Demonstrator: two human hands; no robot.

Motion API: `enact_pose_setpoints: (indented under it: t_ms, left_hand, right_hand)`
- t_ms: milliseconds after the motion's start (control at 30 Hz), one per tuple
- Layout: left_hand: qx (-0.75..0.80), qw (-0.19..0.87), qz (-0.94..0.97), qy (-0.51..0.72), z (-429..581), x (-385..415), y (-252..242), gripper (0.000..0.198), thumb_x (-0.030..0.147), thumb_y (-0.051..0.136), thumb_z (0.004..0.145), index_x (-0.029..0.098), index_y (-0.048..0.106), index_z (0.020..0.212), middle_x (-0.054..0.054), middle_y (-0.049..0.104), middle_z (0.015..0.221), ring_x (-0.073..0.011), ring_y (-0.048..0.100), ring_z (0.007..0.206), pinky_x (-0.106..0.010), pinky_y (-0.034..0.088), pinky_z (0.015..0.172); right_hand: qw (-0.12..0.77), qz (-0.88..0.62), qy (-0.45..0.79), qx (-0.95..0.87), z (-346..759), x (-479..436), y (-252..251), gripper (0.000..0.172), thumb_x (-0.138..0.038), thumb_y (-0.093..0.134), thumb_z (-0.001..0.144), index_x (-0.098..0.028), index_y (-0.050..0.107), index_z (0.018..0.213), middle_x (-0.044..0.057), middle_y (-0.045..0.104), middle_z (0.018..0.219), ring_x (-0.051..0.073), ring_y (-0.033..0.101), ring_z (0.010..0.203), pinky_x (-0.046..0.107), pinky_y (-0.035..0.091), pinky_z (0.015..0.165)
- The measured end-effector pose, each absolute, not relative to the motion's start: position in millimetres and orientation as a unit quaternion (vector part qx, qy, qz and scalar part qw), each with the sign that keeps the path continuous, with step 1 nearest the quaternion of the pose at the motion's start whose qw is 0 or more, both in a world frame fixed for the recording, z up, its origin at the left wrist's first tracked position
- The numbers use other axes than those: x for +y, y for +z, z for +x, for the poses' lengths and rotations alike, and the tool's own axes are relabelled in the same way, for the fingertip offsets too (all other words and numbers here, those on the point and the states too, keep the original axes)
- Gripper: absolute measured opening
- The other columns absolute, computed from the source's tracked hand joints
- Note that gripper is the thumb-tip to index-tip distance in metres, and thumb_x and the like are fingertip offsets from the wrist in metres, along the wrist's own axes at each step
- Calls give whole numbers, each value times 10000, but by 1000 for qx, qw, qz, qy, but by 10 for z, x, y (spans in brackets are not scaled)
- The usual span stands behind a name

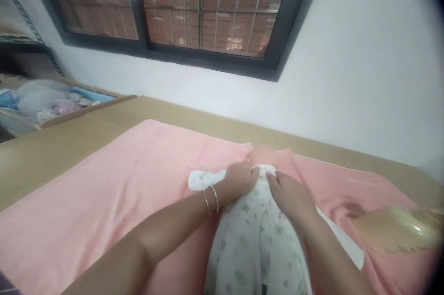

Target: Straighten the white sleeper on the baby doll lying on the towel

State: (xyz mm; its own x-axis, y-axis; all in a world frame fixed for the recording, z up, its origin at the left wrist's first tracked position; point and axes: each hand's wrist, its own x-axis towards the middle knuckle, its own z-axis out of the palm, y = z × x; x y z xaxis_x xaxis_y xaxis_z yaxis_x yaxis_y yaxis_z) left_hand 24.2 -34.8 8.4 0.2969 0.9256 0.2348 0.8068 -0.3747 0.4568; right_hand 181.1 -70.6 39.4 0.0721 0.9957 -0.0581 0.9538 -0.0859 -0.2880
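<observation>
A white baby garment with green prints (243, 235) lies in front of me on a pink blanket (138, 184). One of its sleeves stretches out to the left; the other side runs out under my right forearm. Just beyond its collar is a rounded, skin-coloured shape (264, 154) that looks like a doll's head, partly blurred. My left hand (242, 178), with two thin bangles at the wrist, is closed on the collar's left side. On the collar's right side, my right hand (291, 193) pinches the cloth near the neck opening. Most fingertips are hidden in the fabric.
A blurred, glossy tan object (398, 228) lies on the blanket at the right. Beyond the blanket shows the brown tabletop (166, 110). At the far left is a box (86, 110) with bagged and coloured items. A white wall (347, 77) and dark-framed barred window (208, 57) stand behind.
</observation>
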Motion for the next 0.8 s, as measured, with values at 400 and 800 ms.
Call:
enact_pose_setpoints:
  t_ms: [400,800]
  left_hand:
    - [557,112,794,217,276,-226,90,462,403,236,919,180,616,779,-62,657,795,-185,568,703,-284,377,616]
    - [561,156,778,238,271,-223,103,415,407,281,912,189,579,721,-36,634,745,-173,544,672,-273,367,611]
  right_hand:
    - [145,-745,147,-634,1858,-575,260,556,-558,225,911,-171,598,1048,122,645,1011,262,581,922,322,395,718]
    - [173,-740,152,-632,1879,-565,218,536,-576,243,902,-186,601,980,93,657,939,241,585,856,306,372,673]
